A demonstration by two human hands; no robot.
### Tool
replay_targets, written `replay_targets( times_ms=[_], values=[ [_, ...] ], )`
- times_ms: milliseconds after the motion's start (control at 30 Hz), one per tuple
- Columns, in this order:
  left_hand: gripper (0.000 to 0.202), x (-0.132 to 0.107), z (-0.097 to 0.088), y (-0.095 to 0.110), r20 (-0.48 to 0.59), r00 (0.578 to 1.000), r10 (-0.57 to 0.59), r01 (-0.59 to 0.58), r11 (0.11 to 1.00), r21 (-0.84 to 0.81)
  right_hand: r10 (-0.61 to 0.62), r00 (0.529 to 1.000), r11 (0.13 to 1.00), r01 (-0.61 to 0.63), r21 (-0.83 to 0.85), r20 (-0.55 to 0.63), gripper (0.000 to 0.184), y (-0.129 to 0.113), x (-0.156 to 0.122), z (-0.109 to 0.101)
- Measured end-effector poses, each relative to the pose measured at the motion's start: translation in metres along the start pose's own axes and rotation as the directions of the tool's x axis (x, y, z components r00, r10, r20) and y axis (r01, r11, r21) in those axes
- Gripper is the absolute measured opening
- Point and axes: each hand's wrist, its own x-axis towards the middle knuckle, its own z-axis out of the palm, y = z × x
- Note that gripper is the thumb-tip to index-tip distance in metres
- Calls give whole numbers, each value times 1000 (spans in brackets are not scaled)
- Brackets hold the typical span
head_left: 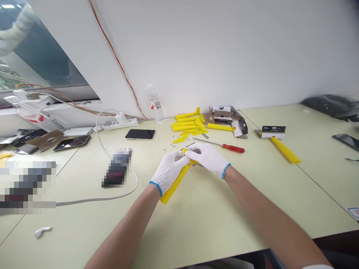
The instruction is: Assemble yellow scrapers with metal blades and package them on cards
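Observation:
Both my hands wear white knit gloves with blue cuffs. My left hand [169,170] is closed round a yellow-handled scraper [174,187], whose handle slants down towards me. At the scraper's head end, the fingers of my right hand [209,158] are closed on its yellow and metal parts. My fingers hide most of that end. Just beyond my right hand lies a screwdriver [232,148] with a red handle and a long shaft. Several yellow handles [186,126], flat yellow pieces [181,139] and small screws [173,145] lie behind my hands.
A black phone [140,134] and a water bottle [156,106] are at the back. Opened packaging [223,115] stands near the wall. To the right lies a carded yellow scraper [286,150]. A white cable [106,198] curves across the left side, by a power strip [120,123].

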Motion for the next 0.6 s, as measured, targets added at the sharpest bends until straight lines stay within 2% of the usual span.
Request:
replay_targets(
  times_ms=[100,233,367,600],
  values=[
    [32,-1,-1,1,34,999,0,-1,1000,21,4,1000,1000,-4,-28,6,25,-3,-2,-1],
    [34,0,-3,-1,17,1000,19,-21,998,66,-13,1000,995,12,-96,-11,29,0,-6,-6],
    [30,-1,-3,2,22,999,-31,30,999,40,-58,997,980,47,-191,-50,33,4,-9,-11],
    [28,-2,-3,1,41,997,-65,65,998,-7,-138,981,897,67,-437,-134,34,9,-4,-16]
  ],
)
